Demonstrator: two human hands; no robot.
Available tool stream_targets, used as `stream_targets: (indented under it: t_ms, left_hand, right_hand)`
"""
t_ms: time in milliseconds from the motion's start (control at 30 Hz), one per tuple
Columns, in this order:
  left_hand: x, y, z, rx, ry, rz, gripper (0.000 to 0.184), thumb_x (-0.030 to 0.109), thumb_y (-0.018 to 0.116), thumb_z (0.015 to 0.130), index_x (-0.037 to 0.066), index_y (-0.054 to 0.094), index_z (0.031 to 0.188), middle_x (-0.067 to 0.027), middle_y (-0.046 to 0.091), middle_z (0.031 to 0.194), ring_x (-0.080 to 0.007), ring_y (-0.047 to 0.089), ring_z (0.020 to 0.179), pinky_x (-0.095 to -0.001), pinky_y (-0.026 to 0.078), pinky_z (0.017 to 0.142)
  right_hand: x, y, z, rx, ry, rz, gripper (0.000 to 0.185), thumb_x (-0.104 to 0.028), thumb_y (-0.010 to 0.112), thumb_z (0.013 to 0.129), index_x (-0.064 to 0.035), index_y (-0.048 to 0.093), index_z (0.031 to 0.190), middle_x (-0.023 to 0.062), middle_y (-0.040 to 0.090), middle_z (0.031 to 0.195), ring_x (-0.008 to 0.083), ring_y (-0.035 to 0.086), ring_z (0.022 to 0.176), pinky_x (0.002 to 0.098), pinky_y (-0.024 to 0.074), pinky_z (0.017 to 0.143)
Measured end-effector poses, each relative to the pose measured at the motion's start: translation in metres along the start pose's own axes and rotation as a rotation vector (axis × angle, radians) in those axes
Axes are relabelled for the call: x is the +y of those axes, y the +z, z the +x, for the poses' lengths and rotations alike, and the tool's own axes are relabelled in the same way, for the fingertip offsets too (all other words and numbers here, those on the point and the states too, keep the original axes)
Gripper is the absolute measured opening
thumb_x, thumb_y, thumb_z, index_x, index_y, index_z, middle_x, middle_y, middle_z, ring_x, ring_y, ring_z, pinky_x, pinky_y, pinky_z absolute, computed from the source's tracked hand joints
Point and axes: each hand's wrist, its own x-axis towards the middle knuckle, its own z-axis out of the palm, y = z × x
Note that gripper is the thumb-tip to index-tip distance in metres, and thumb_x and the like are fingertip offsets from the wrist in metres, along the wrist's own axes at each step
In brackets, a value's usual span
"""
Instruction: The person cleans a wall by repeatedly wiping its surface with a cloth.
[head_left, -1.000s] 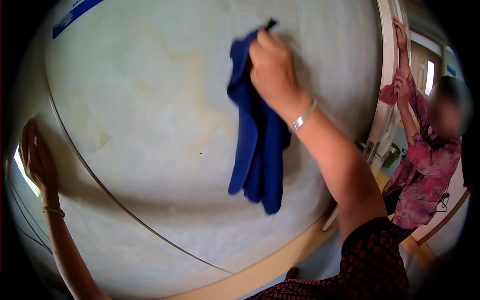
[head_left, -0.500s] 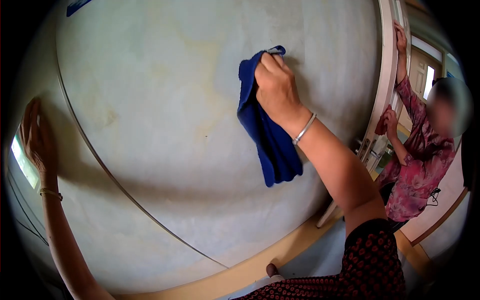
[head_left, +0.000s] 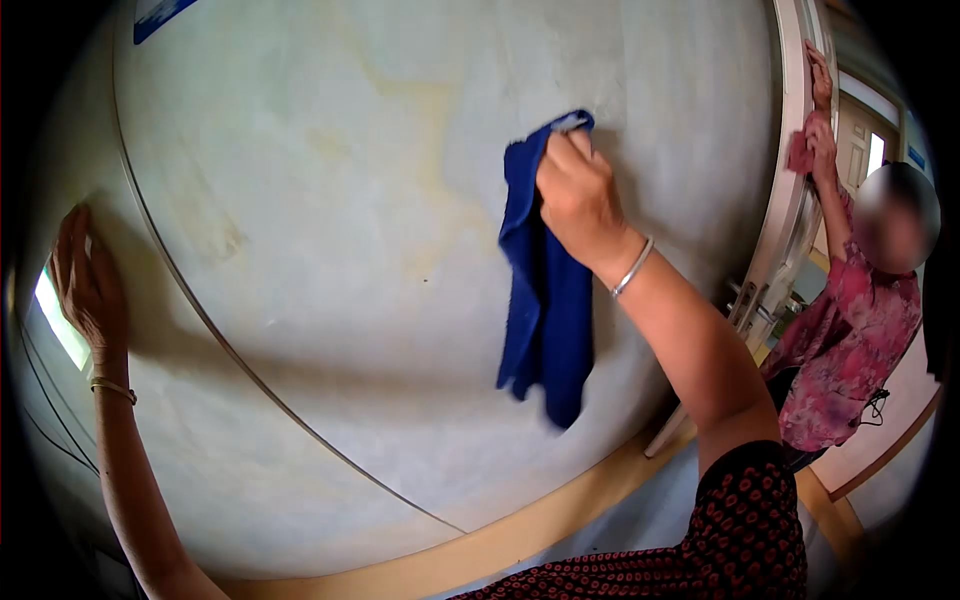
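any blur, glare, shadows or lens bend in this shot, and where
Head view: strong fisheye bend, the pale grey wall curving inside black corners; a soft, wide shadow band across its lower part; bright glare beside the left hand; motion blur at the bottom tip of the dark blue fabric cloth; blurred head on the co-worker in the pink floral top.

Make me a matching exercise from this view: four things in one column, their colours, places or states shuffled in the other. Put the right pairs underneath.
Things
1. Cloth
2. Left hand
3. Silver bracelet
4. Other person's top

Colour, place or state
A. Around the right wrist
B. Mostly pink, with a pattern
C. Raised at the far left of the view, fingers pointing up
D. Blue, hanging in folds from the right hand

Right pairs: 1-D, 2-C, 3-A, 4-B
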Motion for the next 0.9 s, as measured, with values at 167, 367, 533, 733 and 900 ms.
stream_targets:
  t_ms: [167, 367, 533, 733, 900]
  left_hand:
    - [0.002, 0.0, 0.0, -0.007, -0.018, 0.039, 0.028, 0.012, 0.042, 0.083, 0.008, 0.052, 0.109, -0.0061, 0.05, 0.113, -0.0223, 0.045, 0.105, -0.0317, 0.033, 0.09]
    - [0.007, 0.007, -0.004, 0.005, -0.01, 0.008, 0.028, 0.012, 0.043, 0.083, 0.008, 0.052, 0.109, -0.007, 0.05, 0.113, -0.0233, 0.045, 0.105, -0.0329, 0.034, 0.09]
    - [0.016, 0.009, 0.002, -0.003, -0.049, -0.012, 0.028, 0.011, 0.045, 0.082, 0.007, 0.052, 0.109, -0.0074, 0.05, 0.113, -0.024, 0.045, 0.105, -0.0335, 0.034, 0.09]
    - [0.027, 0.005, 0.003, 0.008, -0.065, -0.044, 0.029, 0.01, 0.047, 0.08, 0.006, 0.052, 0.108, -0.0075, 0.05, 0.112, -0.0241, 0.046, 0.104, -0.033, 0.035, 0.089]
    - [0.031, -0.006, 0.007, 0.01, -0.079, -0.041, 0.03, 0.009, 0.047, 0.079, 0.006, 0.051, 0.109, -0.0074, 0.05, 0.111, -0.0237, 0.045, 0.104, -0.0328, 0.036, 0.088]
  right_hand:
    - [0.017, 0.005, 0.079, 0.129, 0.03, -0.023, 0.012, 0.013, 0.043, 0.054, 0.0016, 0.041, 0.058, 0.0138, 0.045, 0.066, 0.0318, 0.046, 0.064, 0.038, 0.039, 0.055]
    - [0.013, 0.008, 0.028, 0.032, 0.029, -0.025, 0.008, 0.007, 0.047, 0.058, -0.001, 0.045, 0.056, 0.0097, 0.047, 0.066, 0.0271, 0.047, 0.064, 0.0331, 0.041, 0.056]
    - [0.022, 0.008, 0.053, -0.023, 0.05, -0.071, 0.009, 0.008, 0.048, 0.058, -0.001, 0.046, 0.058, 0.0102, 0.047, 0.066, 0.0267, 0.047, 0.065, 0.0323, 0.0417, 0.056]
    - [0.006, 0.004, 0.034, -0.055, 0.184, -0.122, 0.01, 0.006, 0.052, 0.056, -0.001, 0.045, 0.058, 0.0131, 0.046, 0.067, 0.0298, 0.047, 0.066, 0.0379, 0.0409, 0.06]
    - [0.001, -0.002, 0.009, -0.067, 0.133, -0.139, 0.011, 0.009, 0.048, 0.057, -0.0016, 0.045, 0.058, 0.0127, 0.047, 0.069, 0.0295, 0.049, 0.069, 0.0375, 0.0423, 0.059]
